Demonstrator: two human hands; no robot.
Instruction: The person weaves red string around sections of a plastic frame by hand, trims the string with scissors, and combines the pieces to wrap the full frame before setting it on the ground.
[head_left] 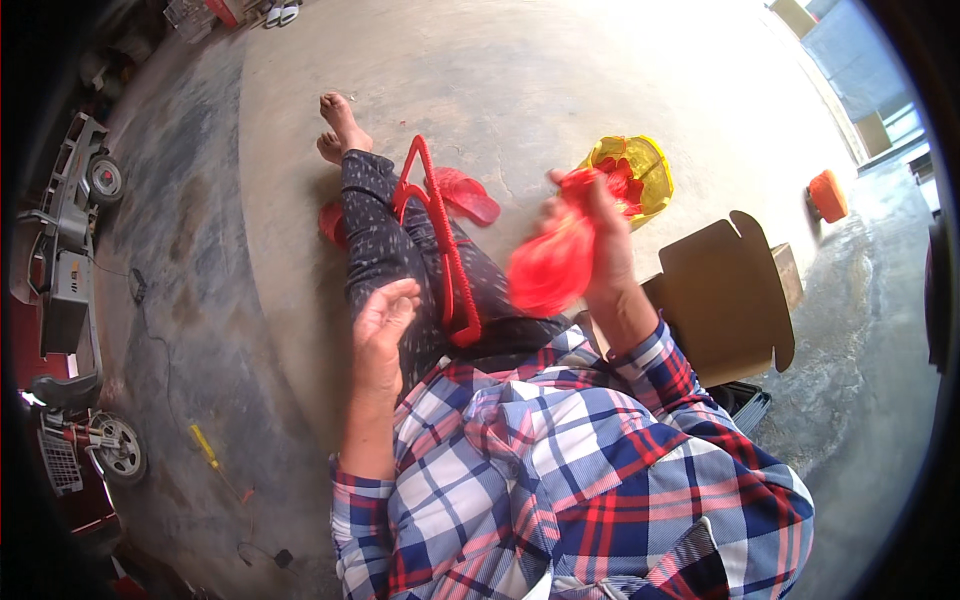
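My right hand [612,245] is closed round a bundle of bright red, soft-looking material [552,265], smeared by motion; its exact kind does not show. Over my left thigh, my left hand [382,325] is held with loosely bent fingers and nothing visible in it. Between the hands, a red triangular frame [445,250] with a ridged, wrapped-looking lower side rests on my legs in dark patterned trousers. Just beyond my right hand stands a yellow basket [658,190] with more crinkled red pieces [625,185] inside.
An open cardboard box [728,300] stands close on my right, a dark crate [740,405] beside it. Red slippers [465,195] lie by my bare feet. A scooter [75,280] is at the far left, a yellow-handled tool [204,445] on the floor. An orange object [828,196] sits far right.
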